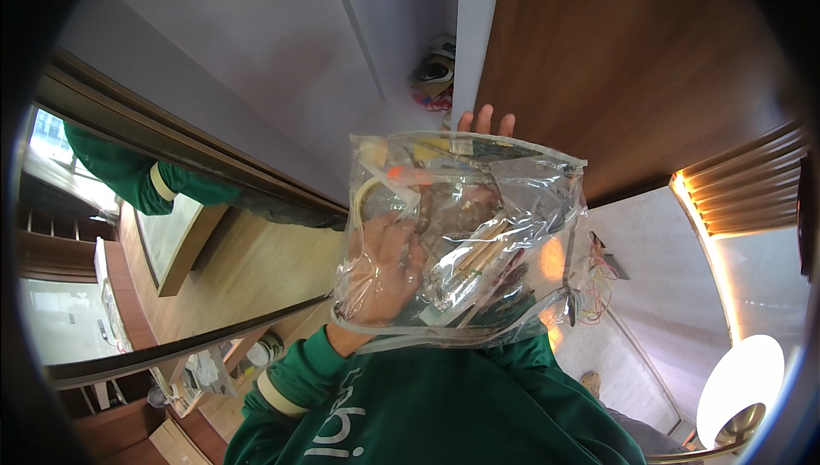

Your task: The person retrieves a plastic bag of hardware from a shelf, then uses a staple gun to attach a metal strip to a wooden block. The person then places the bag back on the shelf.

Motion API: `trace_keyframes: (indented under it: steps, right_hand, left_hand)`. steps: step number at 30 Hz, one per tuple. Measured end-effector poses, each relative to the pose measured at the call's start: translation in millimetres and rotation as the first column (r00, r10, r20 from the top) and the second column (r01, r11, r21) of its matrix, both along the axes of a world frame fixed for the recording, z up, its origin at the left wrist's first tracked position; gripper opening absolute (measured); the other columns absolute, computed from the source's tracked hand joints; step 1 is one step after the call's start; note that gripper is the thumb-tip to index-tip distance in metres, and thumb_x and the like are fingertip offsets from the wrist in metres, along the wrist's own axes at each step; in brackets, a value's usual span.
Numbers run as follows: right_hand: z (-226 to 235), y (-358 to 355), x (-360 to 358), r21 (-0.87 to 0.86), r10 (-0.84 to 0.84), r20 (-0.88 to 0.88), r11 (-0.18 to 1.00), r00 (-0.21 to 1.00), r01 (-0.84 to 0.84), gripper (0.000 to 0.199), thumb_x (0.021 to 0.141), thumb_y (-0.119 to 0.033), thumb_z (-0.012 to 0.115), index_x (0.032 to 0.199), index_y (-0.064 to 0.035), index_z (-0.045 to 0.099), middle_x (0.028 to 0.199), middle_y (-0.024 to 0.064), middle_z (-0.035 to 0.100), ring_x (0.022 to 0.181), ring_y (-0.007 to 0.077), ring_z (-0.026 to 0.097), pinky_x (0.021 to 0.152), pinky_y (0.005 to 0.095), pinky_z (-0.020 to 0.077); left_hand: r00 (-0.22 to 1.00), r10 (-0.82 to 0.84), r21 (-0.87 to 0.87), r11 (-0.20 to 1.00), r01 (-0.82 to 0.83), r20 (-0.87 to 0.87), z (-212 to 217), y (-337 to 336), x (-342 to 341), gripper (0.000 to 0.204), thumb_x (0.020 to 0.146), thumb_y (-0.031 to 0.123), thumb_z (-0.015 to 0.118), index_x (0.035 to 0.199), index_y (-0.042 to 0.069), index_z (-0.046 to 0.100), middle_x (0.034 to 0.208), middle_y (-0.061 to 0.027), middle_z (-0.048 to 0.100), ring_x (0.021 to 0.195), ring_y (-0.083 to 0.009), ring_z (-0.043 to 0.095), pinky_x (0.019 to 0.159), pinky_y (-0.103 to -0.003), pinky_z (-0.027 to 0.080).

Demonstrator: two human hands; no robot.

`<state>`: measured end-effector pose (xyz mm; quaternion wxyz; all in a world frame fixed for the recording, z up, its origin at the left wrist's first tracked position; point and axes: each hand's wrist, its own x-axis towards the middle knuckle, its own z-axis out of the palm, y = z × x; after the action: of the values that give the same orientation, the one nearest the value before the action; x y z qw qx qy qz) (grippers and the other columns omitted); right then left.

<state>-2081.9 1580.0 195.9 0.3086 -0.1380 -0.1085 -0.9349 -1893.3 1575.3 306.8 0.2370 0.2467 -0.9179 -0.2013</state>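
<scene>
Clear, roughly rectangular plastic bag (531, 187) held before the chest, between the viewer and both hands. Left hand (383, 270) shows through its left part, fingers bent; cannot tell whether inside or behind, nor whether gripping. Right hand (486, 122) behind the bag, fingers extended past its far edge, unclenched. Slim pale sticks (481, 251) lie within, right of the left hand.

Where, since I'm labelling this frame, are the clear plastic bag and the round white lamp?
Clear plastic bag (531, 210): head view, on its wall.
Round white lamp (741, 380): head view, middle of its shade.
</scene>
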Motion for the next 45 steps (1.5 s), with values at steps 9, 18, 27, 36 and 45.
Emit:
trace_keyframes:
  steps: [9,18,27,36,45]
  right_hand:
    - [-12,3,-12,-0.106,0.03,-0.056,0.994,0.998,-0.036,0.068,0.102,-0.063,0.043,0.158,-0.025,0.038,0.163,0.01,0.036,0.153,0.0275,0.03,0.129,0.0566,0.0166]
    - [-39,11,-21,-0.123,0.1,0.054,0.988,0.993,-0.093,0.068,0.101,-0.065,0.046,0.154,-0.0222,0.044,0.16,0.0093,0.041,0.149,0.0294,0.037,0.127,0.0584,0.0232]
    - [-43,11,-43,-0.132,0.105,-0.179,0.983,0.978,-0.13,0.06,0.101,-0.056,0.053,0.145,-0.0146,0.055,0.158,0.0148,0.041,0.149,0.0342,0.035,0.126,0.0568,0.0284]
    - [-43,23,-32,-0.054,0.14,-0.277,0.985,0.951,-0.161,0.062,0.103,-0.049,0.054,0.153,-0.0147,0.044,0.162,0.0126,0.035,0.153,0.0282,0.029,0.129,0.0519,0.0243]
    - [-58,43,-48,0.031,0.273,-0.359,0.959,0.892,-0.281,0.065,0.102,-0.045,0.058,0.156,-0.014,0.039,0.164,0.0134,0.031,0.154,0.0288,0.027,0.129,0.0524,0.0242]
  left_hand:
    - [0.995,-0.073,-0.095,0.993,0.067,-0.064,11,17,5,0.024,0.08,-0.003,0.066,0.103,0.002,0.061,0.129,-0.0235,0.058,0.102,-0.0448,0.061,0.089,-0.05,0.049]
    - [0.992,-0.035,-0.094,0.995,0.024,-0.123,3,20,1,0.024,0.083,-0.009,0.062,0.105,0.0,0.061,0.106,-0.0212,0.06,0.091,-0.0407,0.059,0.082,-0.049,0.048]
    - [0.965,-0.092,0.141,0.982,0.129,-0.246,10,16,1,0.035,0.084,-0.008,0.067,0.118,0.001,0.066,0.094,-0.0162,0.062,0.08,-0.03,0.063,0.067,-0.039,0.051]
    - [0.961,-0.12,0.353,0.913,0.206,-0.25,2,13,0,0.041,0.079,-0.009,0.067,0.116,0.008,0.074,0.1,-0.0131,0.063,0.081,-0.0241,0.064,0.071,-0.032,0.053]
    - [0.954,0.0,0.442,0.886,0.139,-0.3,-24,9,1,0.032,0.083,-0.008,0.063,0.113,0.001,0.071,0.13,-0.0134,0.06,0.092,-0.0276,0.063,0.083,-0.035,0.053]
